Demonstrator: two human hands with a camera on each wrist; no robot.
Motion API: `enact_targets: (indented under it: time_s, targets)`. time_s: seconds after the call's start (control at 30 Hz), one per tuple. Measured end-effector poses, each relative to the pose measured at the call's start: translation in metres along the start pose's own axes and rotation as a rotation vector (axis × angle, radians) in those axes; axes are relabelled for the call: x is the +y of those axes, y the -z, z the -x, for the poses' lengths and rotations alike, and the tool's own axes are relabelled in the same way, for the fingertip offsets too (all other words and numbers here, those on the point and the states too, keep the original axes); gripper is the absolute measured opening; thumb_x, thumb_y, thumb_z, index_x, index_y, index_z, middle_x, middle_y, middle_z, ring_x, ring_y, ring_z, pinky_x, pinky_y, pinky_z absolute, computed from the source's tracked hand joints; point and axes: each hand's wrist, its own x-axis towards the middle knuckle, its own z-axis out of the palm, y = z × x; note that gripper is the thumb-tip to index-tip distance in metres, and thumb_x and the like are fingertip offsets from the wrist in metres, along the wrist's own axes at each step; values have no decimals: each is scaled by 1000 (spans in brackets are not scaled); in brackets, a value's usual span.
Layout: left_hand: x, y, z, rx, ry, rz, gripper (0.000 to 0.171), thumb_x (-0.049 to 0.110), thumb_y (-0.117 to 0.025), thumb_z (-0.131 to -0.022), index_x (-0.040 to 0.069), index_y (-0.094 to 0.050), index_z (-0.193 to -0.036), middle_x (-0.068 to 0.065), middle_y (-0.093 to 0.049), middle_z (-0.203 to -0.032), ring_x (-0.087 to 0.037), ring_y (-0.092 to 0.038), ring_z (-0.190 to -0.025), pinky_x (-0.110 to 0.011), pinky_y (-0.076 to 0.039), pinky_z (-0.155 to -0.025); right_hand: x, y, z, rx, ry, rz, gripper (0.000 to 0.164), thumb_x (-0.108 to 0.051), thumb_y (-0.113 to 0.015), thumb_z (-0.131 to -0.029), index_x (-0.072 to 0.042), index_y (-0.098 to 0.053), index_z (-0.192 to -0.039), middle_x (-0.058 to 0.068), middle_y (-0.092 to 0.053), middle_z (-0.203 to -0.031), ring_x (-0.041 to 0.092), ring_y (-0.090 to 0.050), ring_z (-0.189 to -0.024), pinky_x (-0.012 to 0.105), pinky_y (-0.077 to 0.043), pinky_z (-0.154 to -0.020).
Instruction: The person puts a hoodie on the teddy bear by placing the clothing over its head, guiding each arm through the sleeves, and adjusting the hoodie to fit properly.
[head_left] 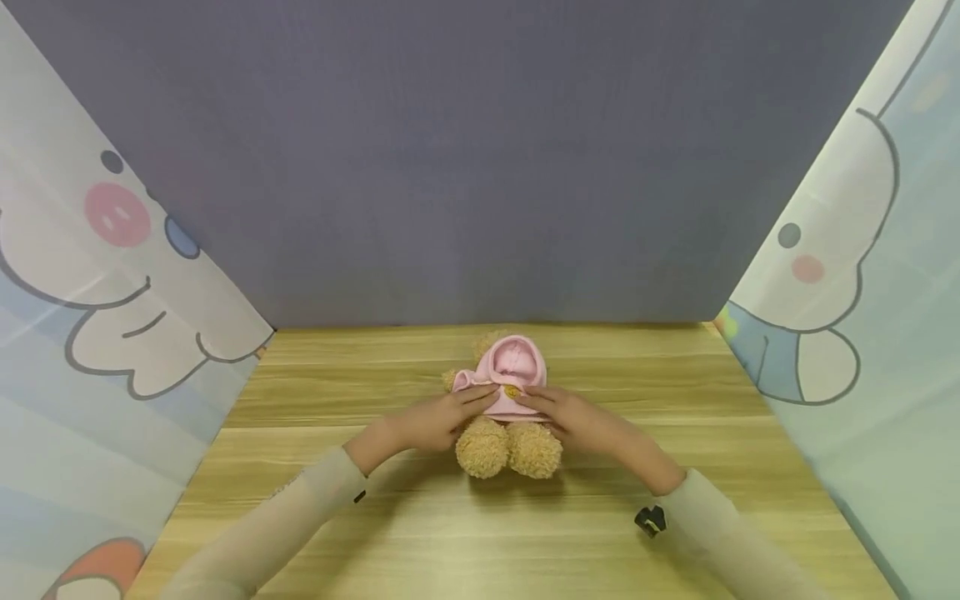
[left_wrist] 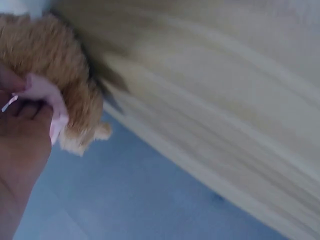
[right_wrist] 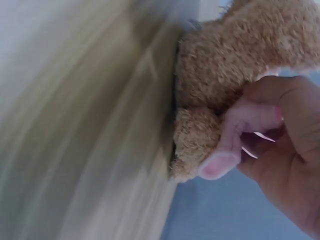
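Observation:
A tan plush bear [head_left: 483, 447] lies on the wooden table with its feet toward me. Over its body is a small pink hooded top [head_left: 517, 406] with a yellow patch on the front. The hood's round opening faces up, and most of the head is hidden. My left hand [head_left: 438, 421] pinches the top's left side; the left wrist view shows pink cloth [left_wrist: 47, 95] between thumb and fingers. On the other side my right hand [head_left: 581, 421] pinches the cloth too. In the right wrist view a pink sleeve [right_wrist: 225, 150] hangs beside a plush limb [right_wrist: 195, 135].
The wood-grain table [head_left: 495, 542] ends at a dark grey upright panel [head_left: 480, 167]. Cartoon-printed cloth walls [head_left: 885, 450] stand at both sides. A small black object [head_left: 651, 521] is by the right sleeve cuff.

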Motion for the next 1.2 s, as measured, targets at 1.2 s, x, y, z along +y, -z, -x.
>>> enact_targets:
  time_s: [1.2]
  targets:
    - [-8, 49, -53, 463, 225, -164, 26, 7, -81, -84, 12, -75, -109, -2, -70, -100, -21, -69, -84, -35, -58, -66, 19, 26, -52, 260, -187, 25, 35, -4, -84, -78, -2, -68, -109, 11, -65, -103, 25, -65, -85, 37, -59, -76]
